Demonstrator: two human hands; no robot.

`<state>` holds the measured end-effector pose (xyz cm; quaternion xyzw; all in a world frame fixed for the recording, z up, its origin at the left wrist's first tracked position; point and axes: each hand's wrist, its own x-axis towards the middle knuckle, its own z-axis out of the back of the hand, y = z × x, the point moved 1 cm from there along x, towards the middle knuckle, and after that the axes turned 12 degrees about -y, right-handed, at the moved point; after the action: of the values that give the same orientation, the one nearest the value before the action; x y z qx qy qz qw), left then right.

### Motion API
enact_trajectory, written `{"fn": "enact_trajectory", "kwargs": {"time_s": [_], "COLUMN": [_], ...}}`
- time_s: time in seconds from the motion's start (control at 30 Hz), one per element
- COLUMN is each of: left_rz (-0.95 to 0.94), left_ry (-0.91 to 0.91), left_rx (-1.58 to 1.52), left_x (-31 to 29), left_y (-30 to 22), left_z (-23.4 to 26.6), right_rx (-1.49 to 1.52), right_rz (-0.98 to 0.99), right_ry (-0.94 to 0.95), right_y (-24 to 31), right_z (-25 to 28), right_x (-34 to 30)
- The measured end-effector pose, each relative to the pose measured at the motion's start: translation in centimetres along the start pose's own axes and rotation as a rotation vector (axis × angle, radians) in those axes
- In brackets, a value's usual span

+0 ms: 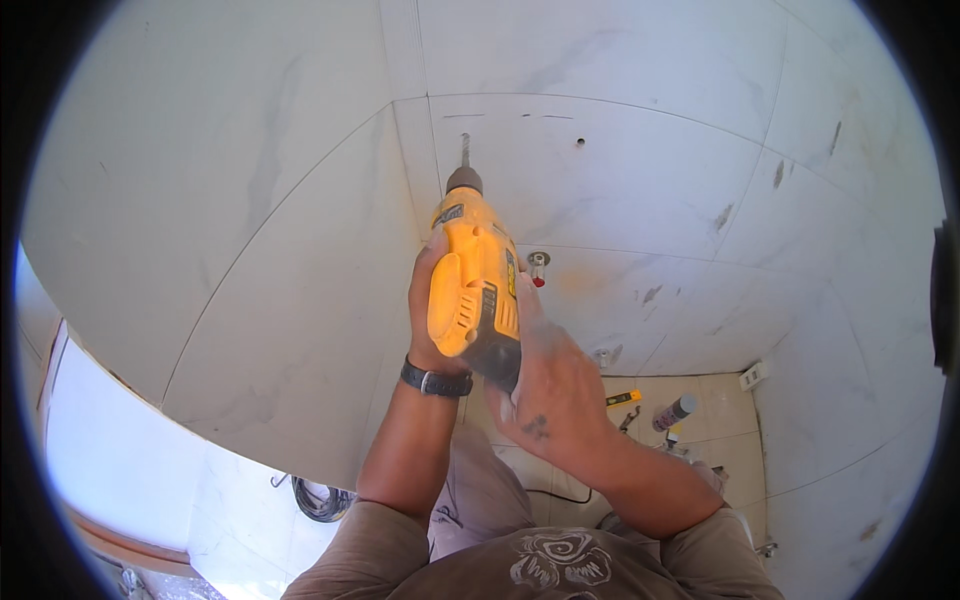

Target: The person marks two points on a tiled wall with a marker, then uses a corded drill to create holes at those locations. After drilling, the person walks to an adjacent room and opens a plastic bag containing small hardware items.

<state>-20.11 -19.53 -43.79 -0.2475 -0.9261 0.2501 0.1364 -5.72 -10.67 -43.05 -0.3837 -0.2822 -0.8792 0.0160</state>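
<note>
A yellow and black power drill (474,245) points up at the pale marbled wall. Its bit (465,152) meets the wall at a small mark, left of a drilled hole (580,142); whether the tip is inside the wall I cannot tell. My left hand (426,285) is closed around the left side of the drill's body, its fingers mostly hidden beneath. At the back end, my right hand (548,375) grips the handle, with the index finger lying forward along the drill's side. The trigger is hidden from view.
A metal water fitting with a red part (539,268) sticks out of the wall below the drill. Down on the tiled floor stand a spray can (675,412) and a yellow level (624,398). A coiled black cable (322,498) lies at lower left; a white outlet box (753,376) is at right.
</note>
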Motion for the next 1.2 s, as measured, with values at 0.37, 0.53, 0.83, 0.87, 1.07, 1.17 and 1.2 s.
{"fn": "enact_trajectory", "kwargs": {"time_s": [0.37, 0.53, 0.83, 0.87, 1.07, 1.17, 1.2], "left_rz": [0.015, 0.036, 0.106, 0.114, 0.136, 0.147, 0.149], "left_ry": [0.042, 0.055, 0.084, 0.074, 0.098, 0.057, 0.040], "left_rx": [-0.082, -0.091, -0.049, -0.060, -0.077, -0.089, -0.091], "left_x": [0.7, 0.4, 0.2, 0.3, 0.5, 0.2, 0.1], "left_y": [0.5, 0.2, -0.7, -0.8, -1.3, -1.3, -1.1], "left_z": [-0.7, -0.9, -1.5, -1.4, -1.2, -1.6, -1.7], "right_rx": [0.008, -0.016, 0.040, 0.043, -0.047, -0.094, -0.088], "right_rz": [-0.007, 0.000, 0.012, 0.033, 0.041, -0.056, -0.050], "right_ry": [-0.044, -0.014, 0.012, 0.008, 0.002, 0.133, 0.120], "right_y": [0.2, 0.6, 1.5, 1.6, 2.8, 3.1, 3.1], "right_z": [0.9, 1.0, 1.7, 1.7, 1.6, 2.0, 2.3], "right_x": [0.4, 0.5, 1.0, 1.0, 1.5, 1.5, 1.4]}}
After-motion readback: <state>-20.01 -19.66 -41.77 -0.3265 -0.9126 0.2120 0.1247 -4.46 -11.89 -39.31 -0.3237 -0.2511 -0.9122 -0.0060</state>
